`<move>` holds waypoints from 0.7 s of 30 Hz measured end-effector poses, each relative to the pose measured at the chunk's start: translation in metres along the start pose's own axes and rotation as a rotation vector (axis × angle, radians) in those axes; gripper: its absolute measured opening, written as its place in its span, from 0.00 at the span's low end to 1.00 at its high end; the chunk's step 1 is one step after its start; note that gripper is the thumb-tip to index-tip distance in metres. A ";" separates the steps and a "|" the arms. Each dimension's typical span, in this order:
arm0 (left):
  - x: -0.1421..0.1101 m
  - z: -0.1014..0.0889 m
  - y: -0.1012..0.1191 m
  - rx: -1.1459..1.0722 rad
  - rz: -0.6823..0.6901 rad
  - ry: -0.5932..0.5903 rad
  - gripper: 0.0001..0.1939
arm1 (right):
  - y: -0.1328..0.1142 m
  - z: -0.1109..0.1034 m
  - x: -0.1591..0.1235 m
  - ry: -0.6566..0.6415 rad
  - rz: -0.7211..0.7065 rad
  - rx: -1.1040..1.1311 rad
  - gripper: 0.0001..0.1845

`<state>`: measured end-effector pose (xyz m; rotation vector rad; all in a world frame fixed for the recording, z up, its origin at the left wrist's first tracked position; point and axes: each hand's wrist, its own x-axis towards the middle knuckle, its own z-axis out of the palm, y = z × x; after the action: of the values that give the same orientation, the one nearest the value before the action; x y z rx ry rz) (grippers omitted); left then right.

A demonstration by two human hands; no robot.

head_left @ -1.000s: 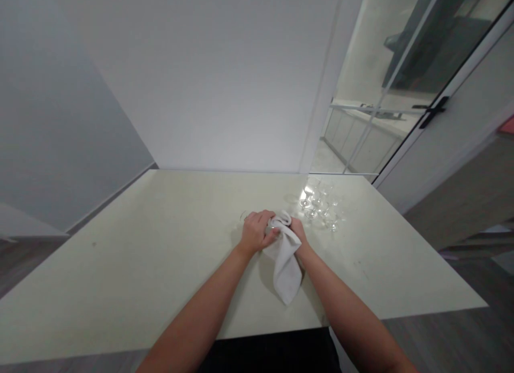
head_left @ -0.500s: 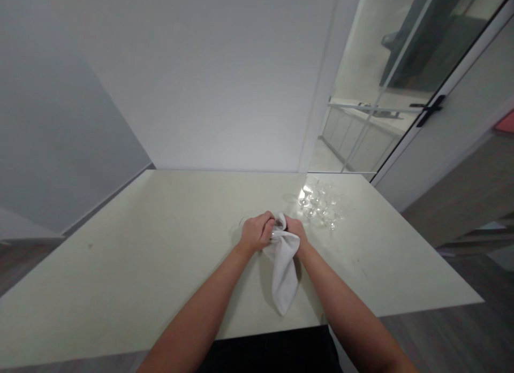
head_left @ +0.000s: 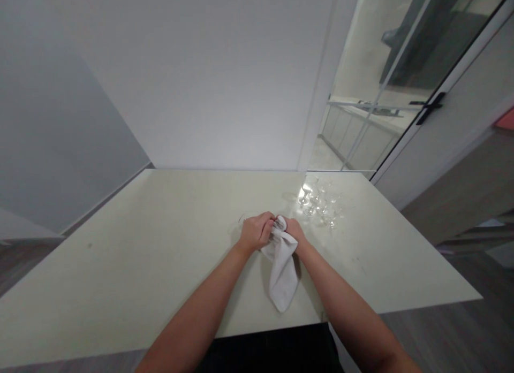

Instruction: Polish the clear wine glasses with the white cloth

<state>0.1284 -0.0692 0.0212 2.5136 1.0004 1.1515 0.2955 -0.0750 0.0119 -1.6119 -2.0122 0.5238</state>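
Both of my hands are together above the near middle of the pale table [head_left: 160, 244]. My left hand [head_left: 256, 231] is closed round a clear glass [head_left: 241, 219]. Only a thin curved edge of it shows past the knuckles; the rest is hidden. In my right hand [head_left: 294, 231] is a white cloth [head_left: 283, 276], bunched up against the glass beside the left fingers. Its loose end hangs toward me between my forearms. The right fingertips are covered by the cloth.
Several clear stemmed glasses [head_left: 317, 202] stand close together at the table's far right. A white panel [head_left: 225, 94] rises behind the far edge. Right of it is a glazed door with a black handle [head_left: 431, 108].
My right hand has turned slightly at the cloth, and the cloth's hanging end has swung a little to the left. The left hand has barely moved.
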 end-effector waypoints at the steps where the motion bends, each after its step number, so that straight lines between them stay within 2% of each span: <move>1: 0.000 0.000 0.000 0.002 0.000 0.001 0.19 | 0.001 0.001 0.001 0.010 -0.008 0.007 0.07; 6: -0.002 0.000 -0.001 0.009 -0.029 0.027 0.18 | 0.003 0.004 0.003 0.058 -0.029 0.139 0.08; 10: -0.002 -0.001 -0.003 -0.010 -0.074 0.073 0.19 | 0.002 0.004 0.002 0.157 -0.065 0.352 0.12; 13: -0.001 -0.003 -0.002 -0.021 -0.055 0.098 0.19 | 0.004 0.005 0.001 0.198 -0.109 0.564 0.14; 17: 0.002 -0.006 0.005 -0.025 -0.003 0.046 0.30 | 0.005 0.006 0.003 0.227 -0.077 0.818 0.17; 21: 0.003 -0.006 0.008 -0.031 -0.025 0.082 0.31 | 0.003 0.007 0.004 0.239 -0.046 0.910 0.16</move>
<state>0.1298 -0.0741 0.0307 2.4411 1.0226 1.2619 0.2932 -0.0708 0.0047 -0.9923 -1.3096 0.9888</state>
